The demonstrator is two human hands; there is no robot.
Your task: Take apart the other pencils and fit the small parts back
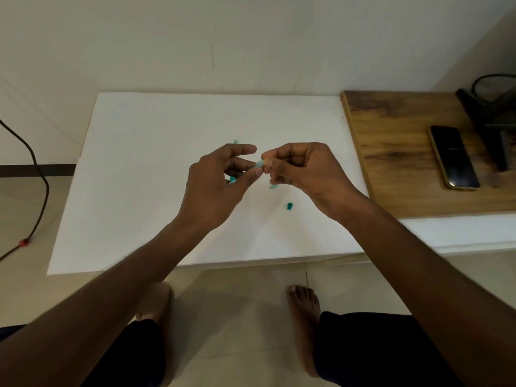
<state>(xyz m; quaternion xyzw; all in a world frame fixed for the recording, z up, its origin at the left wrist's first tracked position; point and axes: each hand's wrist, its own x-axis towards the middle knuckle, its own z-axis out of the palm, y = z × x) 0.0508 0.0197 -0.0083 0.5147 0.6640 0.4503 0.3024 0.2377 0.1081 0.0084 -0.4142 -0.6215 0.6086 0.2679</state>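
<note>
Standing over a white board, the person brings both hands together above its middle. Between them sits a small teal piece, raised off the surface. The left hand pinches it with thumb and a fingertip, the other fingers loosely spread. The right hand has its fingers curled in, thumb and forefinger nipping the same piece from the other side. More teal bits lie on the board: one just below the right hand, a square one nearer, another behind the left hand's fingers, one farther off. To the right, a dark phone rests on a wooden top. A cable trails down the left.
</note>
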